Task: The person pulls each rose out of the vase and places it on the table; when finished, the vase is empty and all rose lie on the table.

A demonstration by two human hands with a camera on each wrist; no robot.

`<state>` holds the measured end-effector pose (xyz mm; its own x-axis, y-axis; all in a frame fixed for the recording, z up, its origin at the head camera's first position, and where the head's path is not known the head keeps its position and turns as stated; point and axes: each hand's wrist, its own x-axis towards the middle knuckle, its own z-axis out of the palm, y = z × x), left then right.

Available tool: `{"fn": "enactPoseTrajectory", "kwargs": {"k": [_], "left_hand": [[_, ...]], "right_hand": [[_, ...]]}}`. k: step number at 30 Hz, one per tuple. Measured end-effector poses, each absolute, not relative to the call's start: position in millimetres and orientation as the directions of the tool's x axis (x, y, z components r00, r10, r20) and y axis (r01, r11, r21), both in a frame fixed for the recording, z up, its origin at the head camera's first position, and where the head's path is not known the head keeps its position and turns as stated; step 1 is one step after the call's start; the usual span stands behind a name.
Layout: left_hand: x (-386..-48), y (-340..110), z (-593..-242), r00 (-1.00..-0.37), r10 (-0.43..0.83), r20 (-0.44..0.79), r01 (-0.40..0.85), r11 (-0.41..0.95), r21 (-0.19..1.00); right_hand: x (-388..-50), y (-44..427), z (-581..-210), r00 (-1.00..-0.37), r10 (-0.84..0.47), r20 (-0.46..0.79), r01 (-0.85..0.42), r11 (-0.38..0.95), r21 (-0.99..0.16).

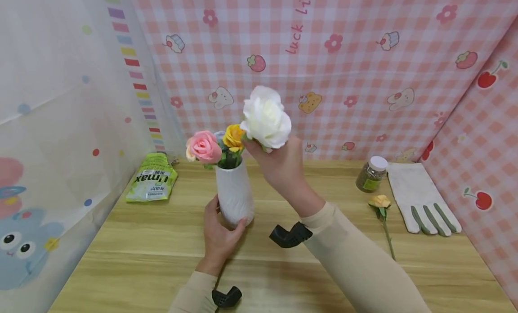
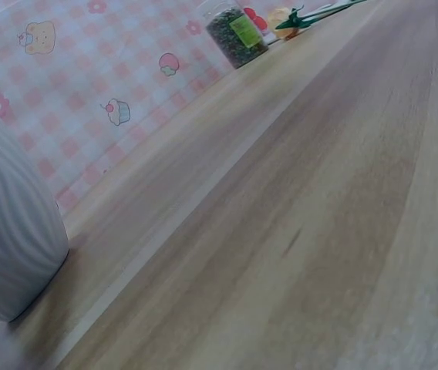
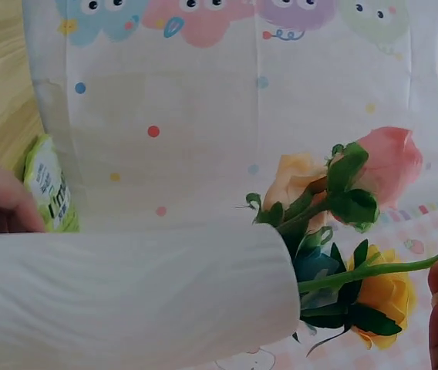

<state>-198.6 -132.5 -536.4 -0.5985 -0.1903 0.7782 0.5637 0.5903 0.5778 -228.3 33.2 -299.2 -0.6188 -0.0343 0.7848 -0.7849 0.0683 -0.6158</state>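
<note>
A white ribbed vase [image 1: 234, 194] stands on the table, holding a pink rose [image 1: 205, 146], a yellow rose [image 1: 234, 137] and a peach one [image 3: 292, 185]. My left hand [image 1: 220, 236] grips the vase low down, thumb in front and fingers round its left side. Above the vase's mouth, my right hand [image 1: 283, 164] pinches a white rose [image 1: 267, 117] just under its bloom. In the right wrist view its green stem [image 3: 381, 270] runs from my fingers into the vase. The stem's lower end is hidden inside. A bluish flower [image 3: 317, 266] is partly covered by leaves.
A green packet [image 1: 153, 178] lies at the back left. Towards the back right stands a white-capped jar [image 1: 371, 174], with a loose peach rose [image 1: 380, 203] in front and a white-and-green glove [image 1: 421, 198] beside it. Patterned cloth walls [image 1: 344, 79] enclose the table.
</note>
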Motion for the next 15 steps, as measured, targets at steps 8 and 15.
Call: {"fn": "enactPoseTrajectory", "kwargs": {"k": [8, 15], "left_hand": [[-197, -132, -534, -0.586, -0.185, 0.788, 0.566, 0.603, 0.563], [-197, -132, -534, -0.595, -0.184, 0.783, 0.564, 0.599, 0.569]], "right_hand": [[-226, 39, -295, -0.522, -0.037, 0.852, -0.852, 0.076, -0.518], [-226, 54, -287, -0.538, 0.047, 0.842, -0.837, -0.148, -0.527]]}}
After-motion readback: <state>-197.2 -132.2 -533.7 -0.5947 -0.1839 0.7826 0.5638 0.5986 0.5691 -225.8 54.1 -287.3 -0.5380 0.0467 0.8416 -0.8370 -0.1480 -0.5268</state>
